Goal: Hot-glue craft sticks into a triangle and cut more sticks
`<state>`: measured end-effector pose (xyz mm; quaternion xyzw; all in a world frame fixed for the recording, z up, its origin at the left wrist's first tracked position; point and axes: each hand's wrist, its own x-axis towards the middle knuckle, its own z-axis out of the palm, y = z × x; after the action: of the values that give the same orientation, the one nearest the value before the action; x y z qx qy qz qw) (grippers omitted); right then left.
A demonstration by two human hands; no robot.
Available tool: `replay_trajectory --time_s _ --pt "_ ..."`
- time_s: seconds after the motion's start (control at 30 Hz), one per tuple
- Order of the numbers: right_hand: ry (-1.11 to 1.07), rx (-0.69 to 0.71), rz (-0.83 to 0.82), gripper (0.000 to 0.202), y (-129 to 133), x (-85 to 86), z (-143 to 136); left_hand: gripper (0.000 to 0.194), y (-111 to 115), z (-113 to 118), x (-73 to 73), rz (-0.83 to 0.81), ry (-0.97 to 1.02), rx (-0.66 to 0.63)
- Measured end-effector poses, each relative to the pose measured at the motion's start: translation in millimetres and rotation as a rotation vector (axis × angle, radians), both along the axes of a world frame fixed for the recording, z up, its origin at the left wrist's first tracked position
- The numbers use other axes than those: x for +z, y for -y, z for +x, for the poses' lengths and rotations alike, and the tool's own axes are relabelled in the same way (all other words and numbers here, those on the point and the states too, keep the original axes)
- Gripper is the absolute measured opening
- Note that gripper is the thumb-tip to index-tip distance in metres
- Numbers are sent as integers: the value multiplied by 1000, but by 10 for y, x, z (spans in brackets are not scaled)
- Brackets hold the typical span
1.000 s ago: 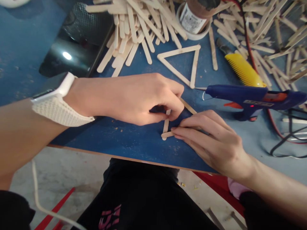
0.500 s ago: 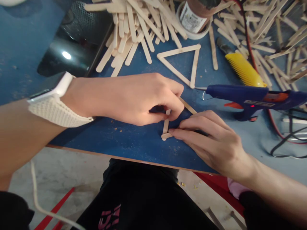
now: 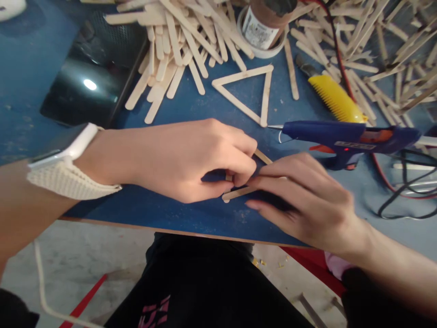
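Three wooden sticks (image 3: 238,193) lie on the worktop (image 3: 191,221), left of the glue gun (image 3: 324,133) and nearer the worker. The left hand (image 3: 191,159), curled, pinches one; the right hand (image 3: 307,198), thumb spread from bent fingers, touches another, whether gripping I can't tell.

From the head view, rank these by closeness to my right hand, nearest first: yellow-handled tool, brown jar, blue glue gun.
1. Blue glue gun: just beyond your right hand.
2. Yellow-handled tool: behind the gun.
3. Brown jar: farther back, leftward.
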<state>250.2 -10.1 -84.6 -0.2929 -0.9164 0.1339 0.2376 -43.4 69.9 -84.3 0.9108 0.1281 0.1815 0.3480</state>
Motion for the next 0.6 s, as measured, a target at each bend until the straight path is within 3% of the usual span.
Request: replay_trajectory --time_s 0.17,0.37,0.6 --pt "49 -208 54 24 -20 124 125 34 -28 -2 -32 -24 18 -103" --pt "100 -272 56 21 -28 73 104 49 -37 37 -85 44 4 -179" --pt "101 -322 77 24 -9 103 56 44 -21 59 -96 33 -18 -173"
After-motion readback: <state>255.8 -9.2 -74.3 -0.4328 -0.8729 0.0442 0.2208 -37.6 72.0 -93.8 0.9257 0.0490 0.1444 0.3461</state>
